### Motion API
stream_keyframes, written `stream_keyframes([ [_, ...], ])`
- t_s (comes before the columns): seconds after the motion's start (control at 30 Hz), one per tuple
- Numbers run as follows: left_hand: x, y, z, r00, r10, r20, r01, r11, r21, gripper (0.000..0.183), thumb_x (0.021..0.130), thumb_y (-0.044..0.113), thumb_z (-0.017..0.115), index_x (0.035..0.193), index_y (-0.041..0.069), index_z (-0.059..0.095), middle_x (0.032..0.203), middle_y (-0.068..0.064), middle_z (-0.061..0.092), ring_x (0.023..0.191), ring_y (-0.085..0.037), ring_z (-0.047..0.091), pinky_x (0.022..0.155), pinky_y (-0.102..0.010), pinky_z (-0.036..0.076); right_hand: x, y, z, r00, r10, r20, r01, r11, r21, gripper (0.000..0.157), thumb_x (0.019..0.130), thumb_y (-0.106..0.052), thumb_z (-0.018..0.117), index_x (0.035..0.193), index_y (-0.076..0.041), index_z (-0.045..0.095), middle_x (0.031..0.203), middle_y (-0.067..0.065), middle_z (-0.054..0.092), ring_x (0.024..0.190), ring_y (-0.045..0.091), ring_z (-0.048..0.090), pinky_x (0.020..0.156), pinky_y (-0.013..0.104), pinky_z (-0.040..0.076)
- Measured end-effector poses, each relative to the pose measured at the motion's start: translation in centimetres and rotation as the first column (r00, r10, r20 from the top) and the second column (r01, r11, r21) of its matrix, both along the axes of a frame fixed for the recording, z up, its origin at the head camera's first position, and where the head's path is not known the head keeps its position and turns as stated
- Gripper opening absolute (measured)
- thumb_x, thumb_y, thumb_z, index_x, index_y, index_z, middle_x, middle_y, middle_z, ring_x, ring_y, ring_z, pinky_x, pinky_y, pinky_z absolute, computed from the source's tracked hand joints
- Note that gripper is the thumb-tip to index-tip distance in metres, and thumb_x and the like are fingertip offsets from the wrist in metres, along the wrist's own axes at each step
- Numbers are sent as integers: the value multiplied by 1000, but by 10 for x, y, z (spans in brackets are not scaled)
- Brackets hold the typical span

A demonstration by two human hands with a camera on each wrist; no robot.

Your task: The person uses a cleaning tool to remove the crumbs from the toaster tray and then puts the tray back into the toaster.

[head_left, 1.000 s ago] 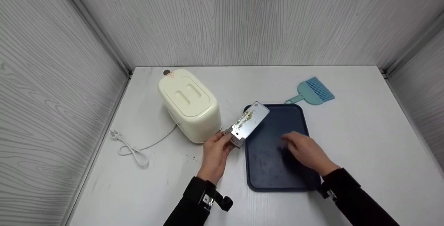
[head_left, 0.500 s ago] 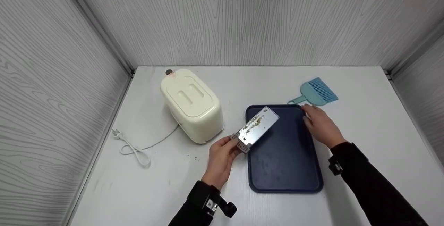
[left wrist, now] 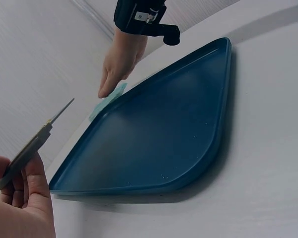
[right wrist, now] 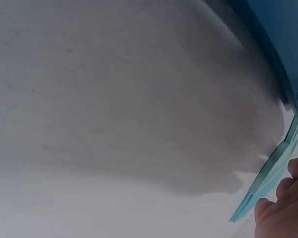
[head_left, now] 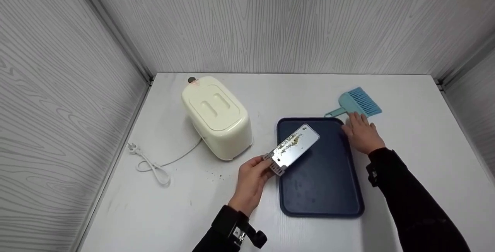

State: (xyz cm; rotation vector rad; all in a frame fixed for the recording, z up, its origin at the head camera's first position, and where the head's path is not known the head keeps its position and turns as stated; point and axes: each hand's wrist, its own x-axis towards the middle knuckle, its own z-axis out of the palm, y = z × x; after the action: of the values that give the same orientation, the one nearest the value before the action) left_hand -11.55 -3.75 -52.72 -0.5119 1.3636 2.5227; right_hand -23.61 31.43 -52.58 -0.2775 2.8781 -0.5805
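My left hand (head_left: 250, 180) pinches the grey slotted end of a flat metal crumb tray (head_left: 297, 147), whose shiny face carries brown crumbs. It is held tilted over the left part of a dark blue serving tray (head_left: 319, 184); the left wrist view has the crumb tray (left wrist: 39, 136) nearly edge-on. Beyond the serving tray's far right corner lies a small teal brush (head_left: 351, 103) with blue bristles. Over that corner reaches my right hand (head_left: 363, 135), its loosely bent fingers right at the brush's near edge. In the right wrist view, the knuckles (right wrist: 285, 203) are beside the brush (right wrist: 270, 171).
A cream toaster (head_left: 216, 112) with a lid stands on the left of the white table. Its white cord (head_left: 154, 168) lies looped to the left, ending in a plug. Dark crumbs (head_left: 216, 175) are scattered in front of the toaster. Grey wood-grain panels enclose the table.
My right hand has moved from over the serving tray to its far right corner, up to the brush. The left hand has carried the crumb tray rightward, farther over the serving tray.
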Motion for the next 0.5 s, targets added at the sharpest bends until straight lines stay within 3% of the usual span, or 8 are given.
stream_keyframes([
  [0.5, 3, 0, -6, 1000, -25, -13, 25, 1000, 6, 36, 96, 1, 64, 127, -16, 56, 118, -22, 65, 98, -22, 67, 86, -32, 58, -6, 10, -9, 994, -7, 105, 4, 1000, 30, 77, 113, -44, 28, 159, 13, 5, 164, 38, 3, 152, 55, 0, 120, 71, 3],
])
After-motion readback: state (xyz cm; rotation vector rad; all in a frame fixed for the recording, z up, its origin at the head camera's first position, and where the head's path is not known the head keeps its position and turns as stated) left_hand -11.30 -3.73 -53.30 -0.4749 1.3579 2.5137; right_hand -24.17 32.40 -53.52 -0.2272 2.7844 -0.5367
